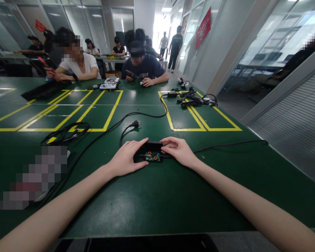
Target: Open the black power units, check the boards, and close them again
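Left hand (126, 157) and right hand (179, 150) clasp adapter (151, 152)

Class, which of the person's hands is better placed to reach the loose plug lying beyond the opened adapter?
Probably the left hand: the plug lies just beyond it, while the right hand sits across the adapter.

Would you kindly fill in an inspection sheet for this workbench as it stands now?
Surface: green table with yellow tape outlines.
Job's things: black adapter, case open, circuit board showing.
Clutter: pile of black adapters at far right.
Grippers: left hand and right hand grip the adapter's ends.
Cables: plug lies free beyond the adapter; coiled cable at left; thin cable runs off right.
Surroundings: person in white shirt and person in dark shirt seated opposite; glass wall; red sign.
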Available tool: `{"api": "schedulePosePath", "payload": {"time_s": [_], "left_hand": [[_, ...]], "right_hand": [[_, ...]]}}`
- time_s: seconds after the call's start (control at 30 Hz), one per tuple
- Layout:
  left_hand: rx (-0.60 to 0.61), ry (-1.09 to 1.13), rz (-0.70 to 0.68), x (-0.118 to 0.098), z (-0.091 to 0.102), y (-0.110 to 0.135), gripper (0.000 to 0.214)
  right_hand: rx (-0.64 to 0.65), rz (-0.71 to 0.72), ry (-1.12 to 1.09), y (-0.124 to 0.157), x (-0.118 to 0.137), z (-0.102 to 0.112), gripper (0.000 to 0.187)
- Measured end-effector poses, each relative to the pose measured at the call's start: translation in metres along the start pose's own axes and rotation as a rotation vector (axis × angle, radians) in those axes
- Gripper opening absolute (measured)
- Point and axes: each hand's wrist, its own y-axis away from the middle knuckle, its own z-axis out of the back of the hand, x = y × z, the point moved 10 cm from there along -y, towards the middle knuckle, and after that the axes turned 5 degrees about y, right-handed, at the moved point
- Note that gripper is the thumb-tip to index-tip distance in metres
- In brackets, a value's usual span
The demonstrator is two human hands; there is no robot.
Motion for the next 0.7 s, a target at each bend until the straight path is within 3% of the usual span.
{"api": "schedulePosePath", "payload": {"time_s": [0.27,0.47,0.7], "left_hand": [[-0.006,0.010,-0.011,0.000,0.000,0.000,0.078],[-0.036,0.015,-0.022,0.000,0.002,0.001,0.087],[-0.013,0.017,-0.039,-0.002,0.001,0.002,0.072]], "right_hand": [[0.027,0.024,0.012,0.002,0.004,-0.004,0.031],[0.029,0.063,0.046,0.003,0.008,-0.003,0.030],[0.070,0.086,0.084,0.006,0.013,-0.006,0.030]]}}
